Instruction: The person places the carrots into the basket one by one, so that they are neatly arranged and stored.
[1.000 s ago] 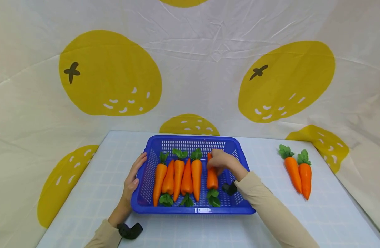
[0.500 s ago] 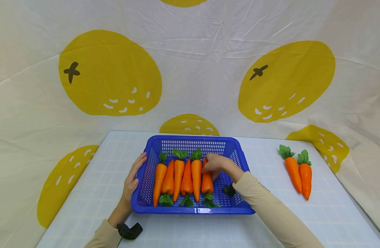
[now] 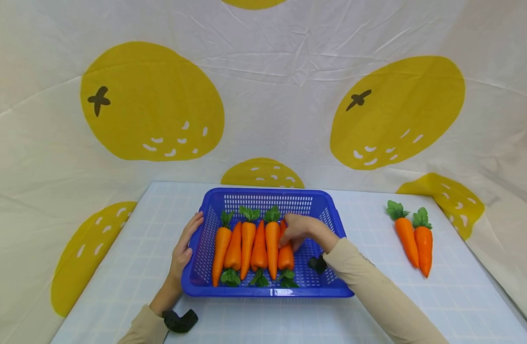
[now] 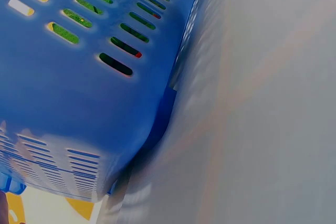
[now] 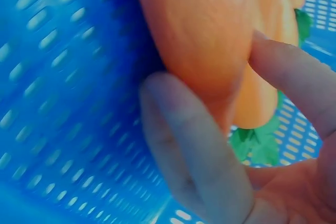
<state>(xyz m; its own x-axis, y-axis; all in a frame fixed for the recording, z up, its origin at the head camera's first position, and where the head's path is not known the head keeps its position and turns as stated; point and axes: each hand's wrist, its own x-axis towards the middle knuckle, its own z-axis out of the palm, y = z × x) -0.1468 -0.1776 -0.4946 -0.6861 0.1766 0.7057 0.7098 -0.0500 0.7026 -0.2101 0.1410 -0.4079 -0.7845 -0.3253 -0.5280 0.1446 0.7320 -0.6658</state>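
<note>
A blue plastic basket (image 3: 328, 277) holds a row of orange toy carrots, their leafy ends alternating front and back. Inside it, my right hand (image 3: 304, 228) grips the rightmost carrot (image 3: 286, 259) of the row, leaves toward the front. In the right wrist view the thumb and fingers pinch that carrot (image 5: 205, 30) from both sides. My left hand (image 3: 183, 248) rests along the basket's left outer wall, its fingers straight near the rim. The left wrist view shows the slotted basket wall (image 4: 79, 98); almost none of the hand shows there.
Two more toy carrots (image 3: 424, 248) lie side by side on the table (image 3: 466, 296) right of the basket, leaves toward the back. A pale cloth (image 3: 276, 95) with printed yellow fruit stands behind the table. Black wrist cameras sit at both cuffs.
The right hand has moved the rightmost carrot left, up against the carrot beside it in the row. My left hand has stayed at the basket's side.
</note>
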